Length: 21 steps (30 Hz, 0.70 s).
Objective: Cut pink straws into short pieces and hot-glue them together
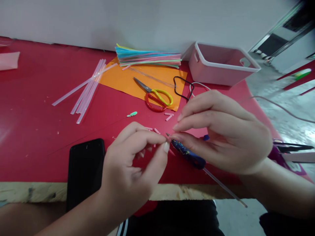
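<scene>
My left hand pinches a tiny pink piece between thumb and forefinger, near the middle of the red table. Just to its right, my right hand is held with its fingers apart, the thumb tip close to the pink piece; nothing is visible between its fingers. Under the right hand lies a dark blue glue gun with its metal tip by the left fingertips and a clear glue stick coming out of its back. Small pink cut pieces lie beyond the hands.
Scissors rest on an orange sheet, with pipe cleaners behind. Clear pinkish sticks lie left. A pink bin stands back right. A black phone overhangs the front edge. A green twisted piece on thin wire lies centrally.
</scene>
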Motion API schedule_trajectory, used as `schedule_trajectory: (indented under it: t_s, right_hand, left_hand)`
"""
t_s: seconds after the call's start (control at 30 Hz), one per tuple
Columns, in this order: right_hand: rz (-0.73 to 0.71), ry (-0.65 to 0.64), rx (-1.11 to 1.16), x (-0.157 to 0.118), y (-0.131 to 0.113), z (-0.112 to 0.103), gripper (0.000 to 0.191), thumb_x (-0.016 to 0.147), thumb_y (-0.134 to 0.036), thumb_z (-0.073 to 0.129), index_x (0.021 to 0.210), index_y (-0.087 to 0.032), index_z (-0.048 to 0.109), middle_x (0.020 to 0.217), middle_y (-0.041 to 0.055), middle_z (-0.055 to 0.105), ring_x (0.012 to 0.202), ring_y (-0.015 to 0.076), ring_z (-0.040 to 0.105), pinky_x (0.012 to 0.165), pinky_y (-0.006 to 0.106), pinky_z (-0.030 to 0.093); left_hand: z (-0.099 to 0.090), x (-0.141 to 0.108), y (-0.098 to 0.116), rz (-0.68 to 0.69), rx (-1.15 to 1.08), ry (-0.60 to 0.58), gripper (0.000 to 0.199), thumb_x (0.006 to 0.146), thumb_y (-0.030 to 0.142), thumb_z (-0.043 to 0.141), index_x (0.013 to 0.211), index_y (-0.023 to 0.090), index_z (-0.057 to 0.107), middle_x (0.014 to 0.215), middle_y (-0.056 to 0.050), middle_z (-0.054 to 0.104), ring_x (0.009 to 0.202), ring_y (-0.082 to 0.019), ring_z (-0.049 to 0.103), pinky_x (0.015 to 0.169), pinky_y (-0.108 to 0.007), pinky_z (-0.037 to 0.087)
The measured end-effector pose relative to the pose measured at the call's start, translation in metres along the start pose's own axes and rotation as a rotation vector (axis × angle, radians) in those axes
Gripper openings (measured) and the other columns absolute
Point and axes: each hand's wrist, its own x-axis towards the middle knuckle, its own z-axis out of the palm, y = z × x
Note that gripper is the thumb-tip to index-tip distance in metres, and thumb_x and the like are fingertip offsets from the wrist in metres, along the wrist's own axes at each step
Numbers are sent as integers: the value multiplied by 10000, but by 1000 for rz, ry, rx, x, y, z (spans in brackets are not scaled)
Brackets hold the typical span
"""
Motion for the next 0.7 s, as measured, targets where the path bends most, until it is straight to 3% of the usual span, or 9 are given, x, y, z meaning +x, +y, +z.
schedule_trajectory:
  t_s: [0.2,0.4,0.7]
  right_hand:
    - [19,23,-87,-4,-9,6,106,940,-171,677,906,-261,720,899,36,715,833,198,689,764,372,589]
    - [-103,62,-265,-9,-11,8,31,932,-187,709,923,-200,735,866,43,714,854,193,653,834,383,566]
    - [-113,80,-326,-15,-13,12,79,911,-177,737,893,-250,713,748,11,648,793,211,645,704,378,569]
  left_hand:
    - [3,-5,6,-127,-67,-6,153,891,104,641,838,247,649,779,25,571,684,-129,564,604,-283,466]
    - [6,0,14,-196,-108,28,199,854,123,630,692,228,577,648,50,492,576,-102,495,503,-241,399]
    - [12,-4,12,-367,-199,45,217,828,137,624,637,223,565,607,64,474,525,-89,456,486,-211,390]
